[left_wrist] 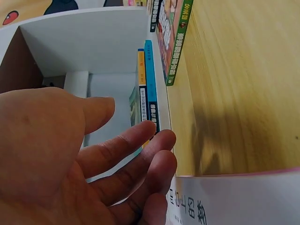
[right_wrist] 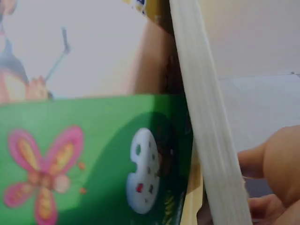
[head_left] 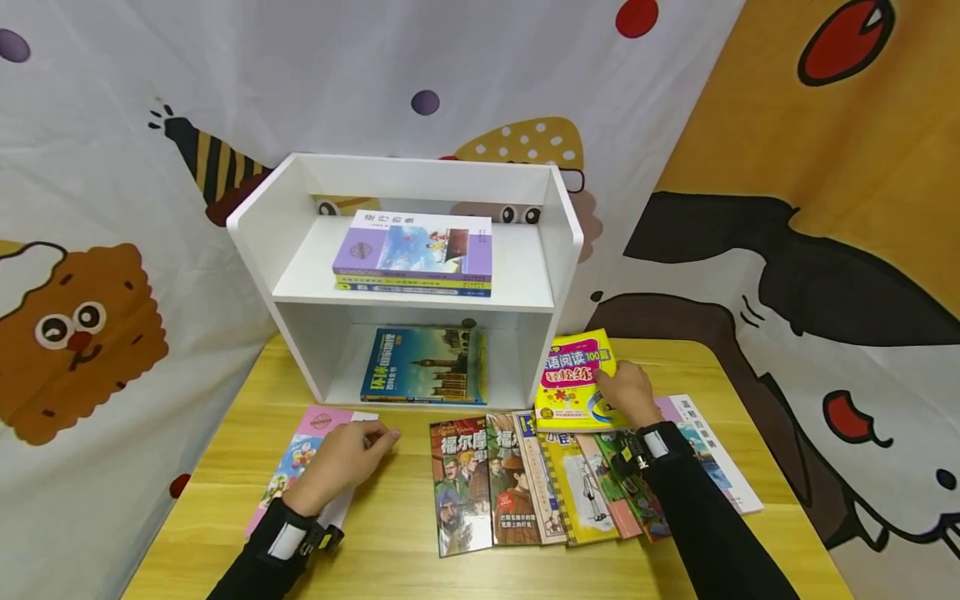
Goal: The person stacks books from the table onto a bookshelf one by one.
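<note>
My right hand (head_left: 632,394) grips a yellow workbook (head_left: 566,408) by its right edge, thumb on the cover, beside the shelf's lower right corner. In the right wrist view, the thick white page edge (right_wrist: 206,112) of a book stands beside the fingers (right_wrist: 281,164). Over a pink-edged book (head_left: 307,433) on the table, my left hand (head_left: 347,458) hovers or rests; which one I cannot tell. Its fingers (left_wrist: 112,150) are loosely bent with nothing between them. Several books lie fanned out below the workbook, among them a detective comic (head_left: 461,492) and a yellow-bordered book (head_left: 588,500).
A white two-tier shelf (head_left: 412,305) stands at the back of the wooden table (head_left: 397,533). Its upper tier bears a stack topped by a purple book (head_left: 367,250); blue-covered books (head_left: 405,354) lie below. Another book (head_left: 712,458) lies at the right, partly under the right forearm.
</note>
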`<state>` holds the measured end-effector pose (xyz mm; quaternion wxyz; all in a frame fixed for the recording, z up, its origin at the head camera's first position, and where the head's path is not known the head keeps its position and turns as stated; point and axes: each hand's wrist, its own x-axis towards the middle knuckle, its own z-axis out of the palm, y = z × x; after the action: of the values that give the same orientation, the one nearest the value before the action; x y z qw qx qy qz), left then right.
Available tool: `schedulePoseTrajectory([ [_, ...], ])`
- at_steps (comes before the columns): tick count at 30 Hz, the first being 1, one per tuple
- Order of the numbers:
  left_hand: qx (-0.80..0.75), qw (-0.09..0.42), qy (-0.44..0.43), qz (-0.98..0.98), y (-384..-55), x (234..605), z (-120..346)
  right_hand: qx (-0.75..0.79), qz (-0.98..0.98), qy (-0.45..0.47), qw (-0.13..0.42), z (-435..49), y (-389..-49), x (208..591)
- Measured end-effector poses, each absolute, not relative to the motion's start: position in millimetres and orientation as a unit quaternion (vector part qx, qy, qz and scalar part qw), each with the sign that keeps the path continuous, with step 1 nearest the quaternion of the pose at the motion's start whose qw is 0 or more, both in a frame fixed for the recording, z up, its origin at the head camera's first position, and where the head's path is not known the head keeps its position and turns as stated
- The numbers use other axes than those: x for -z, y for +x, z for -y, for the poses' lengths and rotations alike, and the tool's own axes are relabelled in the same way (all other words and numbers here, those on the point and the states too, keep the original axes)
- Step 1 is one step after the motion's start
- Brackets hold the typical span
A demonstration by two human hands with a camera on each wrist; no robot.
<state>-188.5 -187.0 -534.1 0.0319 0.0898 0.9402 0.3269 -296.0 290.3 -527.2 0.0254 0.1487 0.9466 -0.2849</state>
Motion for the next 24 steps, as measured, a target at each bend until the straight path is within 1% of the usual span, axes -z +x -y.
schedulePoseTrajectory([
  [4, -0.318, 0.022, 0.1, -0.942, -188.4, 537.6, 186.9, 0.334, -0.929, 0.158, 0.007, -288.0, -293.4, 527.5],
  [7, -0.318, 0.017, 0.111, -0.941, -188.8, 538.3, 187.2, 0.378, -0.914, 0.145, -0.029, -290.5, -288.6, 526.6],
  [9, -0.319, 0.018, 0.116, -0.94, -189.1, 538.0, 187.4, 0.406, -0.902, 0.127, -0.067, -293.7, -283.7, 523.6],
  [13, -0.321, 0.025, 0.121, -0.939, -189.2, 537.4, 187.5, 0.465, -0.867, 0.071, -0.166, -299.2, -272.5, 508.3],
  [16, -0.32, 0.025, 0.122, -0.939, -190.1, 537.9, 186.9, 0.544, -0.802, 0.026, -0.245, -298.9, -263.8, 484.9],
  [19, -0.32, 0.013, 0.125, -0.939, -191.2, 537.5, 185.8, 0.627, -0.711, -0.035, -0.318, -294.7, -255.6, 454.5],
  [21, -0.325, 0.001, 0.133, -0.936, -191.8, 536.2, 184.9, 0.666, -0.65, -0.083, -0.357, -291.1, -250.1, 435.2],
  [24, -0.335, -0.014, 0.151, -0.93, -191.9, 533.8, 184.2, 0.708, -0.574, -0.143, -0.385, -284.3, -241.7, 412.5],
])
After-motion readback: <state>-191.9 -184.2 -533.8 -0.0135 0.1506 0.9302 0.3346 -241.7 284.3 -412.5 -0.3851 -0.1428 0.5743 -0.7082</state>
